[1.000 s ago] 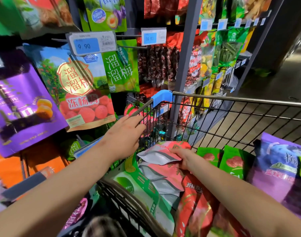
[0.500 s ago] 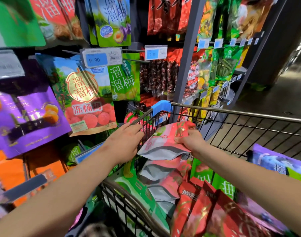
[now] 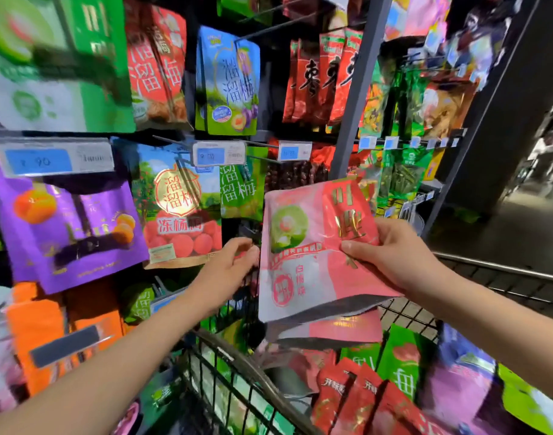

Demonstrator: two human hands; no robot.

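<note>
The right grip (image 3: 391, 259) holds a flat pink and red plastic snack pouch (image 3: 312, 246). Its thumb lies across the front of the pouch and its other fingers are tucked behind. So this grip is closed tight on the pouch's right side.

The pouch is up in the air and stands almost straight. It is above the black wire shopping cart (image 3: 494, 267) and in front of the shelf of hanging snacks. The pink half shows a round green fruit. The red half has gold letters.

The left grip (image 3: 228, 265) is just beside the pouch's left edge. Its fingers are loosely bent, with a gap between them and the thumb. The fingertips (image 3: 253, 251) are right at the pouch's edge, but I cannot tell if they touch it. This grip holds nothing that I can see.

Down in the cart lie more snacks. There are small red packets with white letters (image 3: 347, 397), green packets with a red fruit picture (image 3: 400, 365) and a purple bag (image 3: 457, 381).

On the shelf to the left hangs a big purple bag with orange fruit on it (image 3: 65, 227). Next to it is a green bag with red berries and a gold badge (image 3: 181, 208). White price tags with blue patches (image 3: 218, 155) stick out above these bags. A tall grey metal post (image 3: 353, 105) stands behind the pouch.
</note>
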